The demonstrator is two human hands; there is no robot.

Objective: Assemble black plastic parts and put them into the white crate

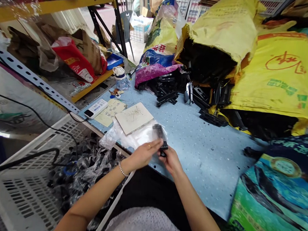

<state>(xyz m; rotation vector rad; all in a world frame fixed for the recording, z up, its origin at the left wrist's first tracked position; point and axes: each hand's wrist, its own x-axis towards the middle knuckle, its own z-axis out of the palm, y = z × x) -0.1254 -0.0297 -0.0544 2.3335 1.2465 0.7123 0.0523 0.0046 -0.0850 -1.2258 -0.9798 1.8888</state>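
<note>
A black plastic part (163,149) is held over the near edge of the blue table, its far end blurred and seemingly inside a clear plastic sleeve. My left hand (146,152), with a ring and a bead bracelet, closes on it from the left. On its other side, the fingers of my right hand (170,160) grip the near end. Clear plastic bags (139,135) lie just beyond my left hand, partly under a pale flat board (134,117). Farther back, several loose black parts (168,95) spill from the sacks.
To the left, a white crate (25,187) holds several bagged black parts. Yellow sacks (275,78) of black parts stand across the back, and a green-blue sack (277,194) is at the right. A water bottle (121,78), keys and a white device (95,108) lie far left.
</note>
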